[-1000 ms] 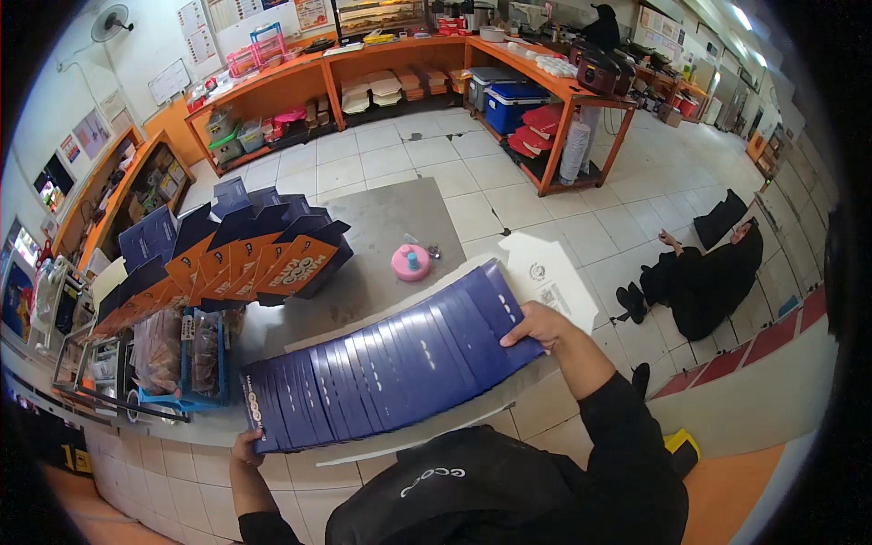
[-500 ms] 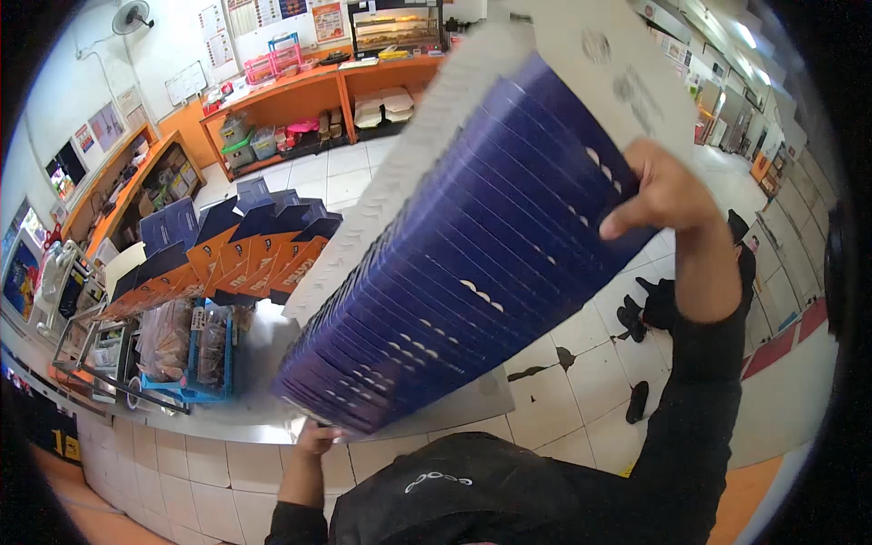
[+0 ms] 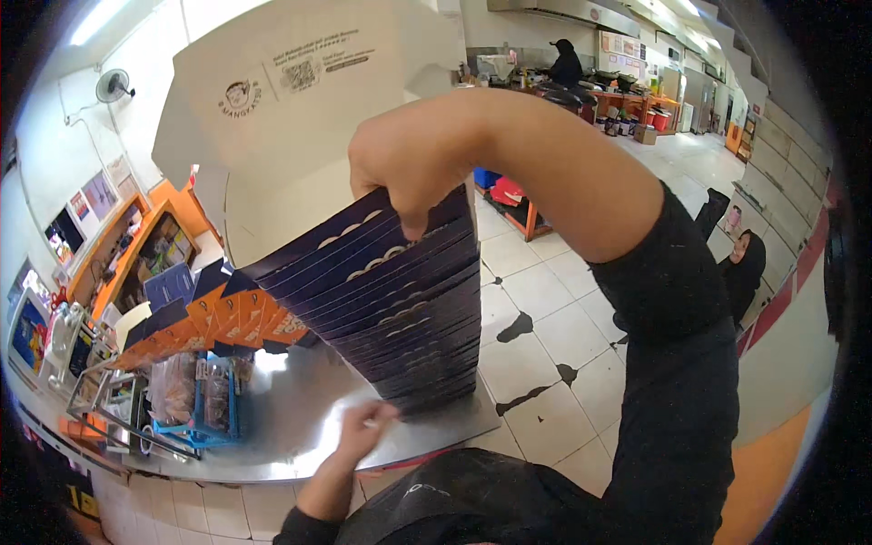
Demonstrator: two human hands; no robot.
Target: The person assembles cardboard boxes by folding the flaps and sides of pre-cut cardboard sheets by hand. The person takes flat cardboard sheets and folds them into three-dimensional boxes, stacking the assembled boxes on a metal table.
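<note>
A tall stack of nested cardboard boxes (image 3: pixel 400 318), dark blue outside and off-white inside, stands nearly upright on the metal table (image 3: pixel 300 422). My right hand (image 3: pixel 409 168) is closed over the top box's near edge, its thumb against the blue side and the other fingers partly hidden inside. Above it rises the top box's pale open flap (image 3: pixel 309 100). Beside the stack's lower end is my left hand (image 3: pixel 361 431), slightly blurred, its fingers loosely bent and holding nothing that I can make out.
Blue and orange folded boxes (image 3: pixel 218 318) stand in a row at the table's left. Below them is a blue basket (image 3: pixel 216 422) of plastic-wrapped packs beside a metal rack (image 3: pixel 118 409). One person (image 3: pixel 565 65) stands at the far kitchen counter; another (image 3: pixel 745 268) is low at the right.
The box stack has swung from a slant across the view to nearly upright on the table. My right hand moved left with its top. My left hand came away from its lower end.
</note>
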